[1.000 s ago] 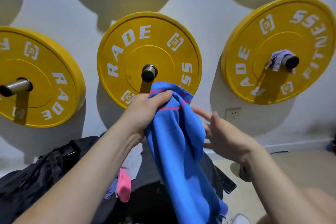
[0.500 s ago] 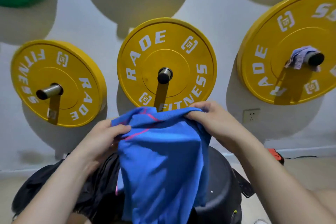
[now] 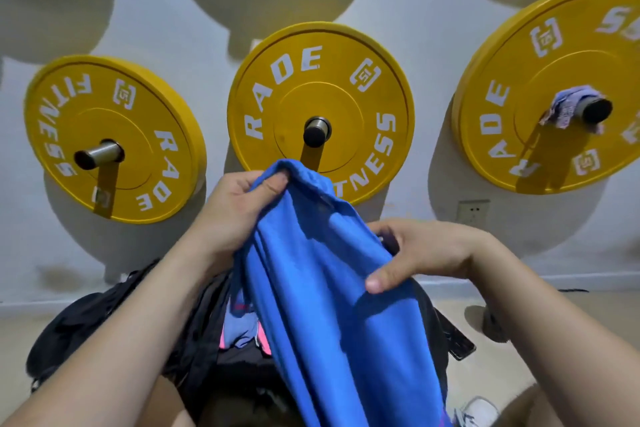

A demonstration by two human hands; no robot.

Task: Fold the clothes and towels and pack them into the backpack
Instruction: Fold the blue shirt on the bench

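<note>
Left hand (image 3: pixel 239 215) grip: thumb and fingers pinch top edge of blue towel (image 3: pixel 329 305), raised before middle yellow plate (image 3: pixel 322 80). Right hand (image 3: pixel 422 253) grip: fingers curled round towel's right edge, lower down. Towel hangs over black backpack (image 3: pixel 86 319). Pink-and-blue garment (image 3: pixel 242 329) beneath, possibly inside backpack; view unclear.

Person, head-camera view.
- Left forearm (image 3: pixel 131 322) and right forearm (image 3: pixel 554 322): bare from the wrist to the frame edge.
- Left hand (image 3: pixel 239 215) and right hand (image 3: pixel 426 253): bare, with short, plain thumbnails.
- Footwear: toe of a white shoe (image 3: pixel 479 409) with grey trim in the lower right corner. Whether it is worn cannot be told.
</note>
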